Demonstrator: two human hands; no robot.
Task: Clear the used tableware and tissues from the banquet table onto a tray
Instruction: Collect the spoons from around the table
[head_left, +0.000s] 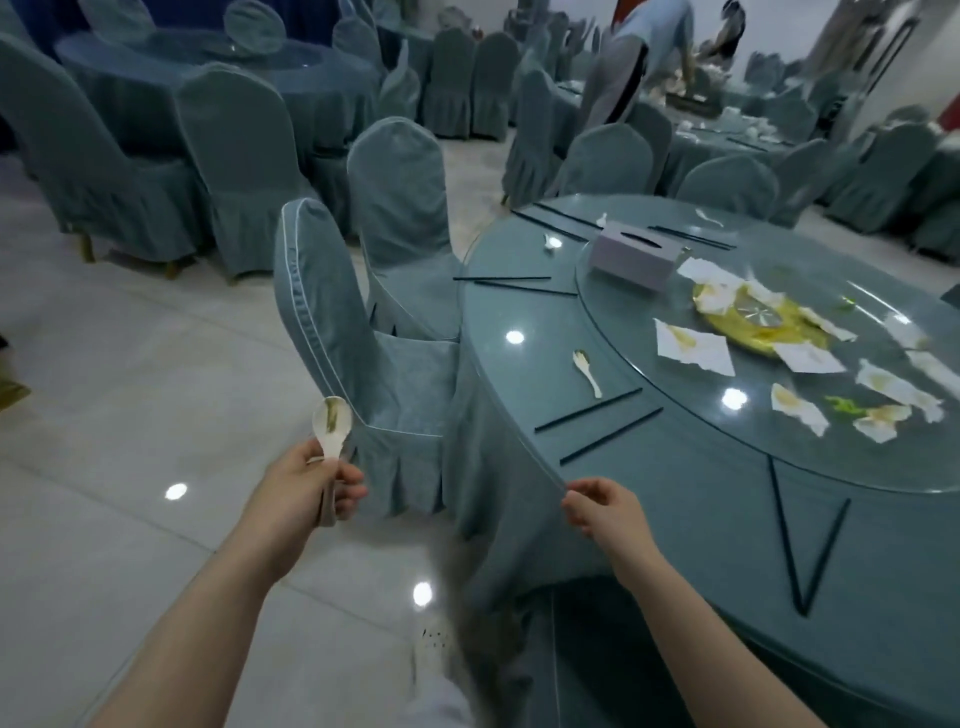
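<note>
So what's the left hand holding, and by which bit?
The left hand holds a dirty white spoon by its handle, bowl pointing up.

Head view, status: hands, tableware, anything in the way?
Left hand grips soiled spoon. Right hand at table rim, fingers curled, grip unclear. Second spoon, chopsticks, tissues on table. Chair beside table; no tray visible.

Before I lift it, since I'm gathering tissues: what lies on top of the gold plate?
Stained tissues lie over the left and far edges of the gold plate; its shiny middle is bare. Anything beneath those tissues is covered.
</note>
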